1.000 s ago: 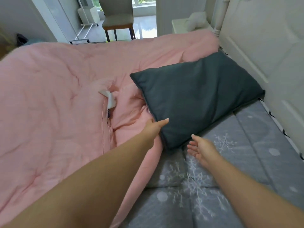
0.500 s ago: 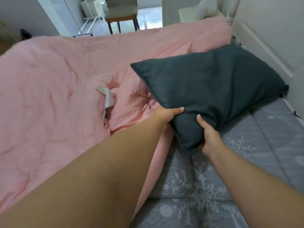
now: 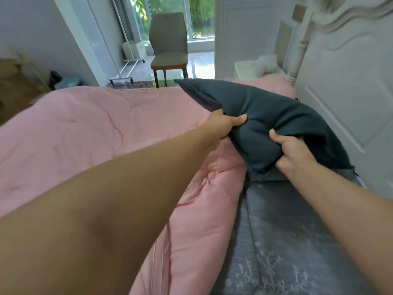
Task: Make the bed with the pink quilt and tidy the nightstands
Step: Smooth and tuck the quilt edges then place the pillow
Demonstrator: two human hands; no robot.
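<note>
Pink quilt [image 3: 102,133] spread over the left side of the bed, rumpled, its near right edge bunched in a thick roll beside a bare strip of grey snowflake-patterned sheet [image 3: 282,241] along the headboard side. Dark grey pillow [image 3: 276,116] lifted partly off the quilt near the headboard [image 3: 350,81], far corner pointing up. Left hand [image 3: 221,124] clamped on the pillow's left edge, thumb on top; right hand [image 3: 293,152] gripping its near corner, fingers bunched into the cloth. Far nightstand [image 3: 244,70] at the bed's far right corner, something white and fluffy on top. Chair [image 3: 169,50] by the window beyond. Judged early: quilt not yet straight, pillow not placed, nightstand not tidied. No readable writing or labels.
</note>
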